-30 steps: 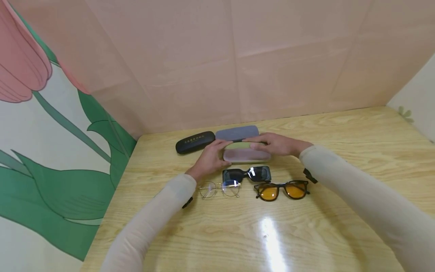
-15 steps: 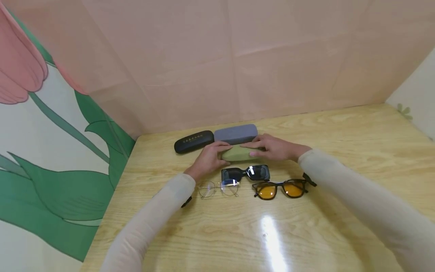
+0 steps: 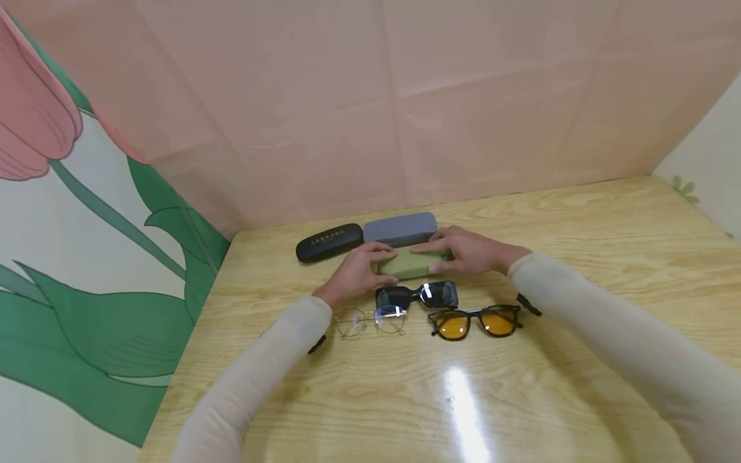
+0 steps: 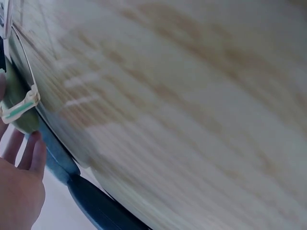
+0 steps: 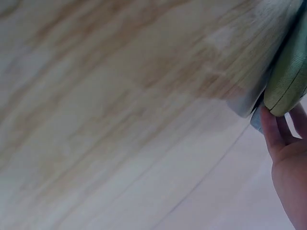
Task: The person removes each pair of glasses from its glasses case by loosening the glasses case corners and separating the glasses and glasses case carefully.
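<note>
A green glasses case (image 3: 412,262) lies between my two hands near the back of the table, its long side facing me. My left hand (image 3: 357,269) grips its left end, fingers on top and thumb at the near edge. From the other side my right hand (image 3: 469,249) holds the right end in a similar grip. The right wrist view shows fingertips at the rounded end of the green case (image 5: 288,84), where a seam line runs along it. Just in front of it sit black sunglasses (image 3: 396,297).
Behind the green case stand a blue-grey glasses case (image 3: 401,227) and a black one with gold lettering (image 3: 330,242). Nearer to me lie thin wire-framed glasses (image 3: 389,321) and black-framed glasses with orange lenses (image 3: 453,326). A pink wall covering (image 3: 324,128) rises at the table's back edge.
A second ago the green case showed a mauve face toward me below a green strip; now its visible surface is all green. Both hands have stayed at its ends.
</note>
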The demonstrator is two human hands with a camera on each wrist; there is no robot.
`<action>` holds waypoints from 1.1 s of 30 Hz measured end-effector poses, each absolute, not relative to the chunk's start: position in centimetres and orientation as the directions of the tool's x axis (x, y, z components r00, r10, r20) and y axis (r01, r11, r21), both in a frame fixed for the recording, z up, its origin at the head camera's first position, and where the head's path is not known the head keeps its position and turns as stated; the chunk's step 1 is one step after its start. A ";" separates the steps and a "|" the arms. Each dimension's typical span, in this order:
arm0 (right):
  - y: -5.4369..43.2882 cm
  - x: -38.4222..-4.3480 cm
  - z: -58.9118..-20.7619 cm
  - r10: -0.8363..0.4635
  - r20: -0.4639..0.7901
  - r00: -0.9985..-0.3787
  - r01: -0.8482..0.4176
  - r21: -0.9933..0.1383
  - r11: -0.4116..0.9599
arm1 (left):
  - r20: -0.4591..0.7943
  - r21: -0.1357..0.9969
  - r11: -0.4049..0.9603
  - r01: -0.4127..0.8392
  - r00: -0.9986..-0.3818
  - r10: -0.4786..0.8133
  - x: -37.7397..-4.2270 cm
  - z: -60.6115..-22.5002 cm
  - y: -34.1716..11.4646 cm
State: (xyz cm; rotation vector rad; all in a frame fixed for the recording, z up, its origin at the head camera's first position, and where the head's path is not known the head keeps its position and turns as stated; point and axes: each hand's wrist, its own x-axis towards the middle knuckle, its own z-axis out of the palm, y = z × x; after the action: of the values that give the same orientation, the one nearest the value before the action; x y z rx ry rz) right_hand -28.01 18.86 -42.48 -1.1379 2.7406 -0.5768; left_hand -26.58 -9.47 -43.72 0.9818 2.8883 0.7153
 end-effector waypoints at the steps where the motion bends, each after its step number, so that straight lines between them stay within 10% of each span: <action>1: 18.8 -28.0 -42.4 -0.708 0.040 -0.706 -0.666 -0.379 0.643 | 0.136 0.421 0.700 0.577 -0.803 0.580 -26.6 -43.7 -9.5; 33: 24.1 -27.3 -41.9 -0.610 0.102 -0.786 -0.614 -0.244 0.751 | 0.106 0.351 0.762 0.545 -0.831 0.545 -26.3 -43.4 -10.8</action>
State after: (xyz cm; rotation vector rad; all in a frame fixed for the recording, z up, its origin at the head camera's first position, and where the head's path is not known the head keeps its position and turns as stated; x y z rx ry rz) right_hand -27.29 24.10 -41.89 -1.0327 2.9544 -0.4209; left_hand -26.25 -10.82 -43.42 0.9115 2.9461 0.5861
